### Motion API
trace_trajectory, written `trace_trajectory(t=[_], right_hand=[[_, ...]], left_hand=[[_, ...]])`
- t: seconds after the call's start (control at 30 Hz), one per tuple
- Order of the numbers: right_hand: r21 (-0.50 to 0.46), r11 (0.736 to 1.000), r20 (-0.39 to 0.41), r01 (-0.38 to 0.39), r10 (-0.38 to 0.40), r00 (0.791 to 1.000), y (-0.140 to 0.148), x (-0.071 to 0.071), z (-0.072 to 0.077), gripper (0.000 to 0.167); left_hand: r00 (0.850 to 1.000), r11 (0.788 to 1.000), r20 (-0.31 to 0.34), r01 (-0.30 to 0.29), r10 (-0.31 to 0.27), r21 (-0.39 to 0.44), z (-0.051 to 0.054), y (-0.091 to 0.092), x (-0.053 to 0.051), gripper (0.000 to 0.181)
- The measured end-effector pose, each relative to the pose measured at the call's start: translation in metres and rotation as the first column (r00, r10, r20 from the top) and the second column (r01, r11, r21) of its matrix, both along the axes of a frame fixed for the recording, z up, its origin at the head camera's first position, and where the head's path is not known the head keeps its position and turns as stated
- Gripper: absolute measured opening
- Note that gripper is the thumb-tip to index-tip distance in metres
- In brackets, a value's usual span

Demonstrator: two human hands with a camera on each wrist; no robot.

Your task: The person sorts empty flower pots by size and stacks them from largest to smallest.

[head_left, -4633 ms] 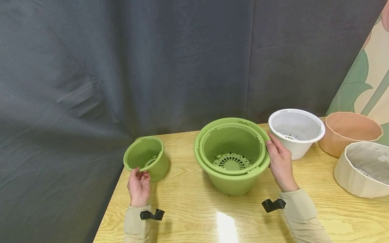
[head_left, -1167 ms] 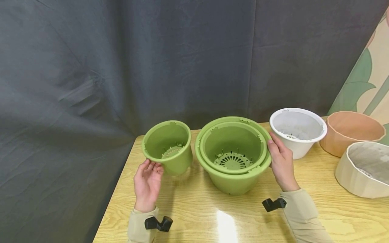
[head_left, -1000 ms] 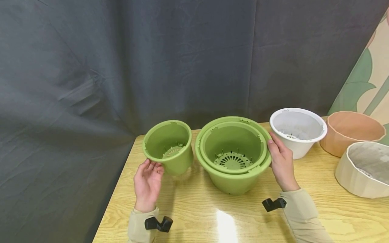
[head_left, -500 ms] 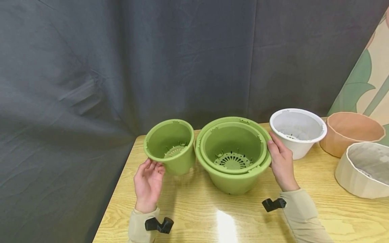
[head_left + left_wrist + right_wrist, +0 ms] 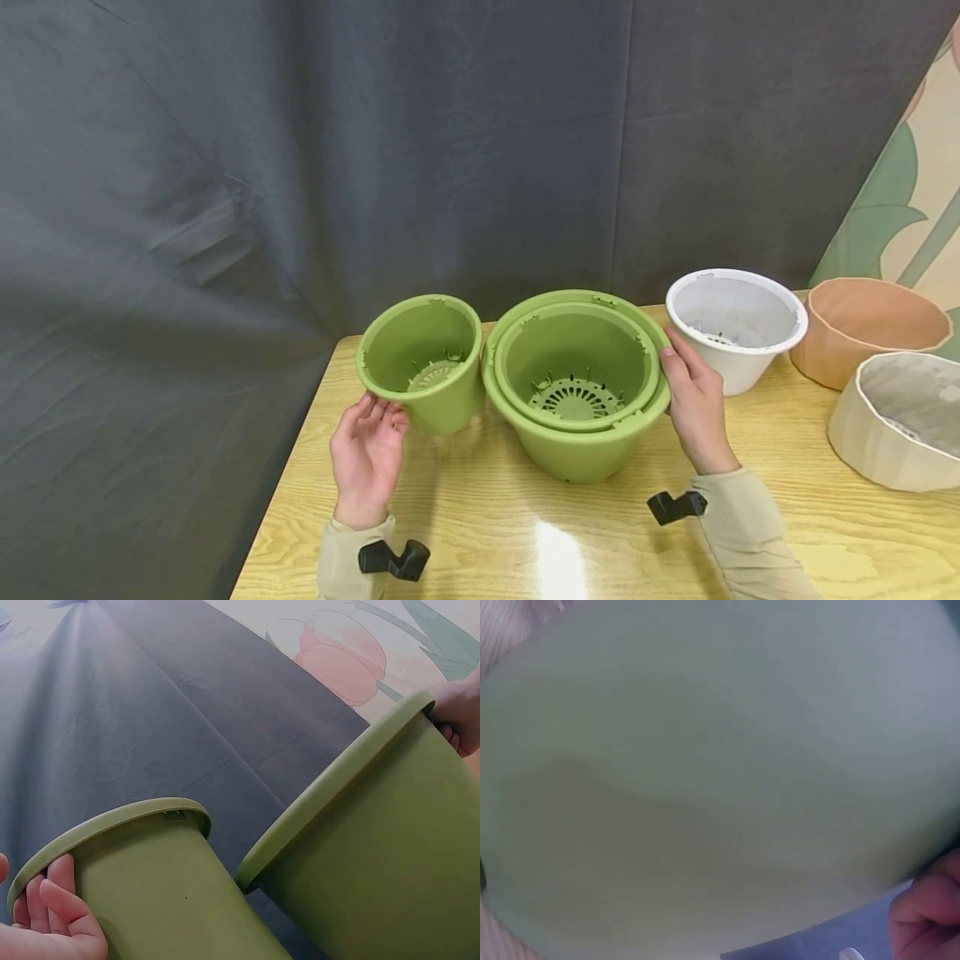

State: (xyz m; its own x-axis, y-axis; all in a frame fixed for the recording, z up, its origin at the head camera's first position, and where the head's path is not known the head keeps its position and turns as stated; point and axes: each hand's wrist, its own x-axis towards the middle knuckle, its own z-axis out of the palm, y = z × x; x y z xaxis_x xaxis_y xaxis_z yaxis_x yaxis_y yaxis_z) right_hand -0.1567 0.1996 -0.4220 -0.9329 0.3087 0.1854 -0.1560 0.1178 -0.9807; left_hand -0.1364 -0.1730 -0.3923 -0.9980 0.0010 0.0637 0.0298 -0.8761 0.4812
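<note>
My left hand point(image 5: 367, 454) holds a small green plant pot point(image 5: 450, 408) by its near-left rim. In the left wrist view its fingers point(image 5: 64, 904) curl up under that rim. The pot tilts a little, its slotted bottom showing; whether it touches the table I cannot tell. Just right of it stands a large green plant pot point(image 5: 577, 458) with a medium green pot point(image 5: 577, 350) nested inside. The small pot's rim is very near or touching the large one's. My right hand point(image 5: 693, 400) grips the large pot's right rim, thumb on top; the other fingers are mostly hidden.
A white pot point(image 5: 738, 367) stands right of my right hand. Farther right are a terracotta-coloured faceted pot point(image 5: 825, 354) and a cream faceted pot point(image 5: 873, 433). Behind the wooden table point(image 5: 480, 533) hangs a dark grey curtain point(image 5: 465, 167).
Since the earliest frame, my left hand has brought the small pot rightward from the table's left side. Over the last second it edges slightly closer to the large pot. My right hand stays put.
</note>
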Motion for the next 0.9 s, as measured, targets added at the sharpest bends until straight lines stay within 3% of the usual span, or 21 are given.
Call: trace_trajectory(t=[0.57, 0.9], right_hand=[[0.009, 1.000, -0.008, -0.001, 0.001, 1.000, 0.0008, 0.0003, 0.0003, 0.050], [0.011, 1.000, -0.003, 0.018, -0.018, 1.000, 0.0002, -0.0001, -0.0002, 0.049]], left_hand=[[1.000, 1.000, -0.008, 0.015, -0.014, 0.014, 0.0025, 0.0020, 0.0016, 0.028], [1.000, 1.000, -0.016, 0.003, -0.004, -0.031, 0.0043, 0.0038, 0.0030, 0.024]])
